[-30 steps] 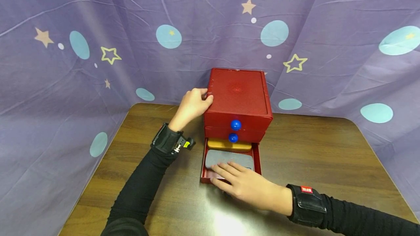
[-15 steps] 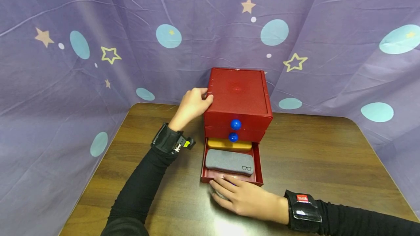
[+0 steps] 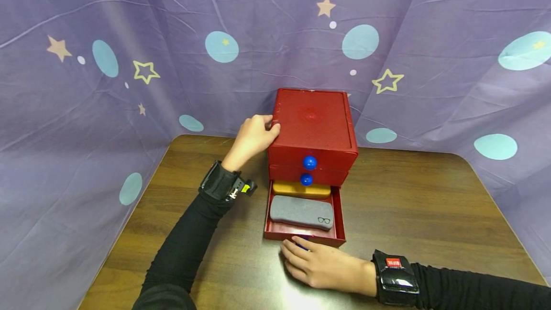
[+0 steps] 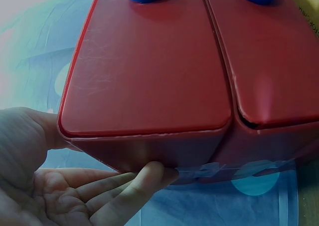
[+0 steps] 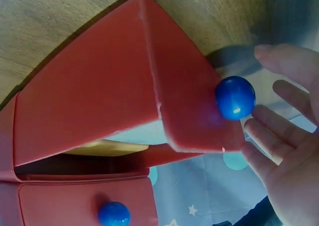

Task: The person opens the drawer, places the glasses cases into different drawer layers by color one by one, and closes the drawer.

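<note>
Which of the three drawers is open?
The bottom drawer, pulled out toward the right hand; it holds a grey case and a yellow case. The two above are closed.

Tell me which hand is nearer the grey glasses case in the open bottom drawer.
The right. The right hand lies on the table just in front of the open drawer holding the grey glasses case. The left hand rests against the red chest's upper left side, farther back.
</note>
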{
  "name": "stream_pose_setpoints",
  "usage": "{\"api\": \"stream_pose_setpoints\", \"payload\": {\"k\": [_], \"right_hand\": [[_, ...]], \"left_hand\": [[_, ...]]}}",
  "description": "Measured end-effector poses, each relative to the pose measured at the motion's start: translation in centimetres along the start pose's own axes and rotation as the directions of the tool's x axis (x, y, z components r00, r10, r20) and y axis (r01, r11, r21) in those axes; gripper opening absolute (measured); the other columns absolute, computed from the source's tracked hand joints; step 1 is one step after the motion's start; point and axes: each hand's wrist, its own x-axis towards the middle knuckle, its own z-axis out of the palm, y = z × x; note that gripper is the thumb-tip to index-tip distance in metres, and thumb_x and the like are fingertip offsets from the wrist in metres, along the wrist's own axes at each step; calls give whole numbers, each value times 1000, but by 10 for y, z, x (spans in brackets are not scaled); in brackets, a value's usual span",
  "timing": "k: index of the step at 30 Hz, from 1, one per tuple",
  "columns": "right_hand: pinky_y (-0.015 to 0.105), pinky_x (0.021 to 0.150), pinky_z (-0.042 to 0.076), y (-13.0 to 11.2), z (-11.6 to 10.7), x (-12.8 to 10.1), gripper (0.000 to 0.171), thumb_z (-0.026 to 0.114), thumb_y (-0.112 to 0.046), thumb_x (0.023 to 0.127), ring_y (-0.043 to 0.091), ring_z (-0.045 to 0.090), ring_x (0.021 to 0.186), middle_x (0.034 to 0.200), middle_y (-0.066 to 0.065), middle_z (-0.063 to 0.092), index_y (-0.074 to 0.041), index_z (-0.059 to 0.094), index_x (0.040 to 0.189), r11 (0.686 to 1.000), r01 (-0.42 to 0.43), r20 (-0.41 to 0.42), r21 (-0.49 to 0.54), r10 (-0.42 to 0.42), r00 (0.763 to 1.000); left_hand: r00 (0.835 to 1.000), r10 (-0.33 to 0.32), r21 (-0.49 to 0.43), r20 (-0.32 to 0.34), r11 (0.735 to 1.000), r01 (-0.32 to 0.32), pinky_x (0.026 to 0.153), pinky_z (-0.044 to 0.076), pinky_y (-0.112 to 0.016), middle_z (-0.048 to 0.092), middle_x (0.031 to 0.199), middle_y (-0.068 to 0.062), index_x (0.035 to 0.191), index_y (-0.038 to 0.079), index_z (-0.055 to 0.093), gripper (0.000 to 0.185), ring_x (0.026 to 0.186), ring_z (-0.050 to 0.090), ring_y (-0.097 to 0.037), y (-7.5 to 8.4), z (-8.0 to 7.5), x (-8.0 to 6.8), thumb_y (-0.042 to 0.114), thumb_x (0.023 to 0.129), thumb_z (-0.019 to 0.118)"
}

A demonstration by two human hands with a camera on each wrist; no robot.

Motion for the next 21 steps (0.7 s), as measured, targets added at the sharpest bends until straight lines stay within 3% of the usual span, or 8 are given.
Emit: {"api": "stream_pose_setpoints", "payload": {"k": [8,16,21], "right_hand": [[37,112,46,1,3,1,38,44,-43,98,19,61,127,132,-1,67,-24,65,123,999,30,46,-37,-29,999],[33,106,49,1,6,0,36,45,-45,98,19,63,119,122,-2,70,-25,67,117,998,47,51,-49,-45,998],[30,97,52,0,6,-1,31,48,-46,96,17,63,113,114,-5,71,-29,69,112,997,55,69,-63,-50,996]], "left_hand": [[1000,-18,-1,8,1000,18,93,54,-44,71,126,-15,137,2,64,44,99,67,-28,1,0,0,24,99,59],[1000,-19,-11,7,1000,19,93,54,-44,69,130,-16,138,0,62,46,99,67,-28,1,-1,-1,24,99,58],[1000,-7,-13,0,1000,7,89,54,-43,72,123,-15,137,0,63,44,93,65,-27,0,0,-1,23,99,59]]}}
